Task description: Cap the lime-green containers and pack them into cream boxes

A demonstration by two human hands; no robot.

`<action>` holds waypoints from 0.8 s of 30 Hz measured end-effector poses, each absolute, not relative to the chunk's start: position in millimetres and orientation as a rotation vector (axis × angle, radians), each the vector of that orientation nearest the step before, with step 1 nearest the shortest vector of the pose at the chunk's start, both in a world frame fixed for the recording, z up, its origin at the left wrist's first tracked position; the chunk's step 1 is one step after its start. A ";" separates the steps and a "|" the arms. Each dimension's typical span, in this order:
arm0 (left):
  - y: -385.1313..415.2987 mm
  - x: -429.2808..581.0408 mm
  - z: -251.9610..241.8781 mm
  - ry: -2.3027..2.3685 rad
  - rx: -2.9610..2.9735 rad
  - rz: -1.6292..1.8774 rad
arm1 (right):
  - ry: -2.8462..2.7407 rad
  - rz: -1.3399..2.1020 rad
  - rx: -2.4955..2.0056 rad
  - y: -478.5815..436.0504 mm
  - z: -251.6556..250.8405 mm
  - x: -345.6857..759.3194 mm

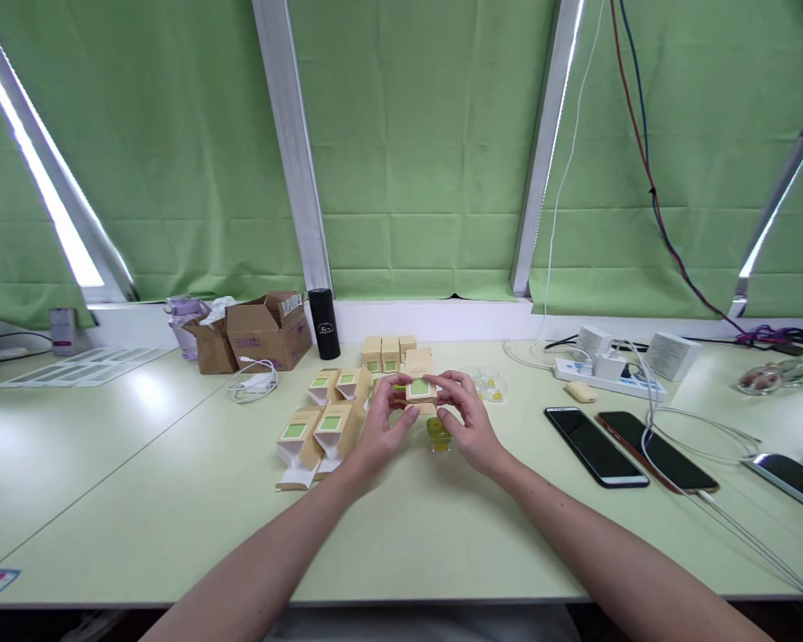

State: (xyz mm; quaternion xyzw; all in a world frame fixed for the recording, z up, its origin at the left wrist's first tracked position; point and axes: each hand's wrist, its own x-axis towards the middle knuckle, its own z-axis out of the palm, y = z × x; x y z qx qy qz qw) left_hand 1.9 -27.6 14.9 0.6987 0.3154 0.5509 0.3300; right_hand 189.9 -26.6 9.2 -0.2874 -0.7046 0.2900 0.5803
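Observation:
Between my two hands is a small tan cardboard box (420,390) with a green square on its face. My left hand (389,417) grips its left side, fingers curled round the edge. The right hand (469,419) grips the opposite side, thumb low and fingertips on top. Just below the box, near my right thumb, a small glass jar with green-yellow contents (438,434) stands on the table. Left of my hands sit several tan boxes (332,430) with white flaps folded out at the front. Behind the hands, more tan boxes (389,351) stand grouped, partly covered by my fingers.
Several clear jars (490,383) lie behind my right hand. Phones (595,446), white cables and a power strip (608,379) occupy the right side. At the back left are an open carton (269,332), a black tumbler (325,324) and a coiled white cable (252,382).

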 end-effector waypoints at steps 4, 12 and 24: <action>-27.3 1.8 15.5 0.817 1.822 1.439 | -1.669 0.631 -0.667 -27.0 8.4 190.1; -22.8 0.5 12.2 0.821 1.835 1.466 | -1.714 0.565 -0.653 -30.3 10.5 188.9; -22.9 1.8 13.0 0.876 1.883 1.494 | -1.671 0.569 -0.696 -26.5 7.7 186.7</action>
